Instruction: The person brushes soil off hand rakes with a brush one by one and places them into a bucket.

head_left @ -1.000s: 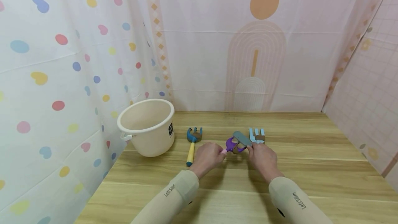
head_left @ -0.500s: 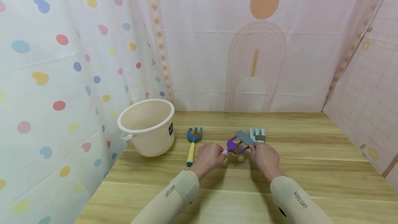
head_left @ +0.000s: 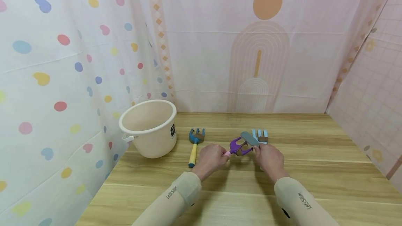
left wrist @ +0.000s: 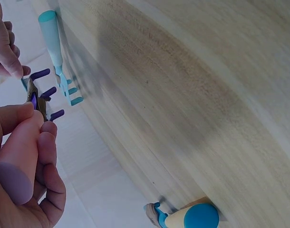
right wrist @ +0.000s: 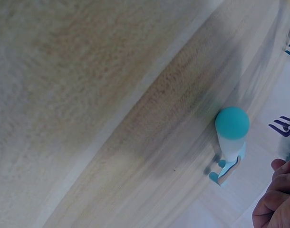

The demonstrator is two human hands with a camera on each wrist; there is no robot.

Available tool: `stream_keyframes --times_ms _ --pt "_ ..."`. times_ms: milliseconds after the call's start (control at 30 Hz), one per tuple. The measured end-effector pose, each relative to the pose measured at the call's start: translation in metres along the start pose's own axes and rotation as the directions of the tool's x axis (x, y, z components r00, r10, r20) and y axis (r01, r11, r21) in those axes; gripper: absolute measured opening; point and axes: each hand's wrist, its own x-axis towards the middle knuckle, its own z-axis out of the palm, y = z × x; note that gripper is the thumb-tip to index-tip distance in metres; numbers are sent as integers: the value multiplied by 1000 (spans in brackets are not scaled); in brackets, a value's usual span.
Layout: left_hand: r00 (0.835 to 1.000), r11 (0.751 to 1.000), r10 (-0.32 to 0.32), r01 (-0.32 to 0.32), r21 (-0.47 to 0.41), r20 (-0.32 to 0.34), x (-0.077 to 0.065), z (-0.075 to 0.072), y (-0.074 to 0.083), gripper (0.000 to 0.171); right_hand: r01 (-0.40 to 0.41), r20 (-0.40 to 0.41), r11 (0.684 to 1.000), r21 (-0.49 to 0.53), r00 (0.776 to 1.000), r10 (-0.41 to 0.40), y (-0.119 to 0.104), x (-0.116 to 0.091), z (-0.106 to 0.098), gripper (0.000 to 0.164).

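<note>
In the head view my left hand [head_left: 212,157] grips the pink handle [left wrist: 22,154] of a small garden hand rake with purple tines [head_left: 235,145]. The rake is raised above the table, and a brown patch shows on its head. My right hand [head_left: 270,159] pinches a flat grey-green piece with a rounded end [head_left: 249,138], held against or just over the purple tines; its exact kind is unclear. Behind the right hand lies a light-blue hand rake [head_left: 255,133] with a white handle, a brown patch on its tines. A blue hand rake with a yellow handle [head_left: 193,155] lies left of my left hand.
A cream bucket [head_left: 157,145] stands upright at the table's left, its handle hanging down. The wooden table [head_left: 329,163] meets a patterned curtain [head_left: 201,62] at the back, with more cloth on both sides.
My right hand has slid a little to the right with the grey-green piece, along the purple rake's head. My left hand and the rake stay nearly still.
</note>
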Motion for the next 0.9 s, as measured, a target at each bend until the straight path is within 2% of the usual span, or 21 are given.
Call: stream_keyframes --times_ms 200,533,900 --pt "1000 1000 11 -11 22 -2 1 -1 0 25 -22 18 1000 17 1000 21 2 0 -2 30" --pt "1000 999 20 -20 25 0 0 -3 2 18 -23 4 999 22 1000 23 5 0 -3 29" --pt "999 999 -36 36 4 15 0 -3 -4 24 -26 10 999 33 1000 25 7 -1 -4 32"
